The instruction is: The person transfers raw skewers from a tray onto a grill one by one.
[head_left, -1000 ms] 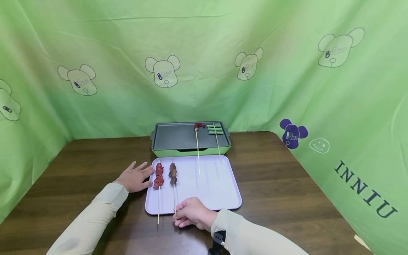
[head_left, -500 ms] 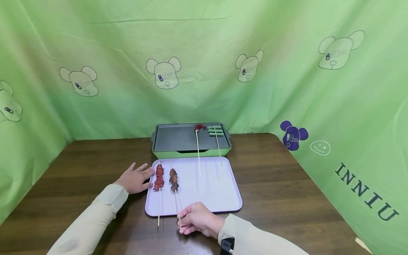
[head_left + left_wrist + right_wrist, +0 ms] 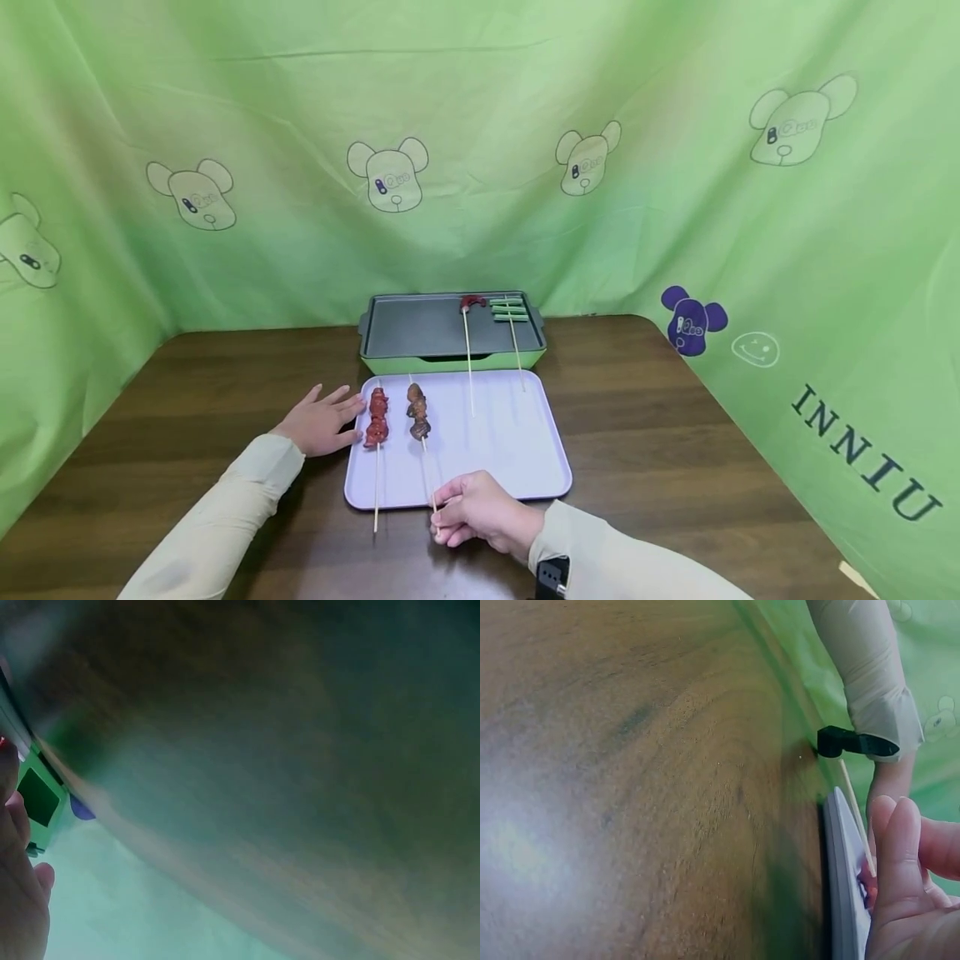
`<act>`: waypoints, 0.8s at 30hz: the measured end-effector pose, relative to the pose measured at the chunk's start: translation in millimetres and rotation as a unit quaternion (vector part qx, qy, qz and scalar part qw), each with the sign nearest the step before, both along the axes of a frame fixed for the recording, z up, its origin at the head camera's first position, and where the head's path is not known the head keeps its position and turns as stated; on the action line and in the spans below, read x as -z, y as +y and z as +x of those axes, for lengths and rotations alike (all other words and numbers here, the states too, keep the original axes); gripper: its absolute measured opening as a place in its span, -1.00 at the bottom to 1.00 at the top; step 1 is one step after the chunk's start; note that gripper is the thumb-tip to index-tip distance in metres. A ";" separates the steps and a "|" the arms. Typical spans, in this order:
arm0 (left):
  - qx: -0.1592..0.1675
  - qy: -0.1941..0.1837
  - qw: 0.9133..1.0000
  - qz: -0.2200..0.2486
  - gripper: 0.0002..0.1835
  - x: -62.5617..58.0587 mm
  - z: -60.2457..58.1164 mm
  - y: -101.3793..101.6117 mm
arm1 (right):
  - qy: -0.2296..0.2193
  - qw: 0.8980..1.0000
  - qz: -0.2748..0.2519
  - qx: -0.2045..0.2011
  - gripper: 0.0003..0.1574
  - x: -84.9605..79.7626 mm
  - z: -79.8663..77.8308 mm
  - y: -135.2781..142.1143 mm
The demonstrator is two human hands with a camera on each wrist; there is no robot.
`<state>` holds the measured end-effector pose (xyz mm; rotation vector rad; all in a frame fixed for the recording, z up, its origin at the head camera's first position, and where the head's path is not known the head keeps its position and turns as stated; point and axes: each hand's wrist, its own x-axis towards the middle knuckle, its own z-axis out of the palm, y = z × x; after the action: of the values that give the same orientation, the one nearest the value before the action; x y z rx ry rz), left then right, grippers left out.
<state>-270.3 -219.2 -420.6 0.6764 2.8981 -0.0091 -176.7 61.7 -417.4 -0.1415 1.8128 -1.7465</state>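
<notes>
My right hand [image 3: 483, 512] pinches the lower end of a wooden stick bearing browned meat chunks [image 3: 418, 412], a meat skewer whose top end lies over the lilac tray [image 3: 498, 442]. In the right wrist view the thumb and fingers of the right hand [image 3: 904, 892] come together beside the tray's edge [image 3: 841, 877]. To its left a red meat skewer [image 3: 377, 417] lies on the tray, its stick overhanging the front rim. My left hand [image 3: 321, 423] rests with spread fingers at the tray's left edge; only part of this hand [image 3: 22, 892] enters the left wrist view.
Behind the tray stands a green grill with a dark plate [image 3: 412, 325]. On its right side lie a skewer with a curled red piece [image 3: 472, 302] and one with green vegetable sticks [image 3: 508, 309]; both sticks extend over the tray. A green printed curtain [image 3: 480, 233] hangs behind the wooden table [image 3: 637, 433].
The right hand has shifted rightward, taking the browned meat skewer with it, away from the red one. It dipped nearer, then rose slightly. The left hand stays in place.
</notes>
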 end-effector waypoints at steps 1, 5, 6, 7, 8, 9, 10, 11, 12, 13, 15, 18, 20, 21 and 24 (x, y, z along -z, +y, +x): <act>0.000 0.000 1.000 0.000 -0.37 -0.1 0.5 -0.4 | 0.001 1.000 -0.001 0.000 -0.77 0.2 0.5 0.1; 0.006 0.002 1.000 0.000 -0.37 0.7 1.0 -0.2 | 0.010 1.000 -0.003 0.002 -0.75 1.8 2.5 0.6; 0.007 0.002 1.000 0.000 -0.37 0.9 1.0 0.1 | 0.012 1.000 -0.002 0.002 -0.74 2.1 2.9 1.0; 0.007 0.001 1.000 -0.001 -0.37 1.3 1.0 0.0 | 0.016 1.000 -0.002 0.002 -0.73 2.3 3.1 1.5; 0.008 0.000 1.000 -0.003 -0.37 1.6 0.9 0.1 | 0.019 1.000 -0.002 0.002 -0.72 2.3 3.1 2.1; 0.009 -0.001 1.000 -0.005 -0.37 1.7 0.9 0.1 | 0.023 1.000 -0.001 0.001 -0.71 2.2 3.1 2.9; 0.009 -0.003 1.000 -0.007 -0.37 1.9 1.0 0.0 | 0.026 1.000 -0.001 0.001 -0.71 1.7 2.9 3.8; 0.009 -0.005 1.000 -0.006 -0.37 1.7 1.1 -0.2 | 0.029 1.000 -0.002 0.000 -0.70 1.0 2.5 4.7; 0.008 -0.008 1.000 -0.005 -0.37 1.6 0.9 -0.5 | 0.032 0.999 -0.002 0.000 -0.69 0.2 1.9 5.6; 0.008 -0.011 1.000 -0.003 -0.37 1.4 0.8 -0.6 | 0.035 0.999 -0.003 0.000 -0.68 -0.9 1.3 6.4; 0.008 -0.013 1.000 0.001 -0.37 0.7 0.2 -0.7 | 0.039 0.999 -0.007 0.001 -0.67 -3.6 0.1 8.1; 0.008 -0.017 1.000 0.005 -0.37 -0.5 -0.8 -0.5 | 0.042 0.999 -0.011 0.000 -0.67 -7.7 -1.5 9.5; 0.007 -0.021 1.000 0.003 -0.36 -1.6 -1.1 -0.2 | 0.043 0.999 -0.013 -0.001 -0.66 -10.5 -2.3 9.6; 0.006 -0.023 1.000 0.001 -0.36 -2.2 -1.2 0.0 | 0.044 0.999 -0.014 -0.002 -0.66 -11.8 -2.8 9.5; 0.003 -0.033 0.999 -0.007 -0.35 -5.4 -1.6 1.6 | 0.049 0.999 -0.014 -0.005 -0.64 -15.9 -5.0 8.7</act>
<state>-271.9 -217.6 -415.2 0.6690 2.8308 -0.0091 -181.7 70.4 -401.6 -0.2525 1.8538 -1.7873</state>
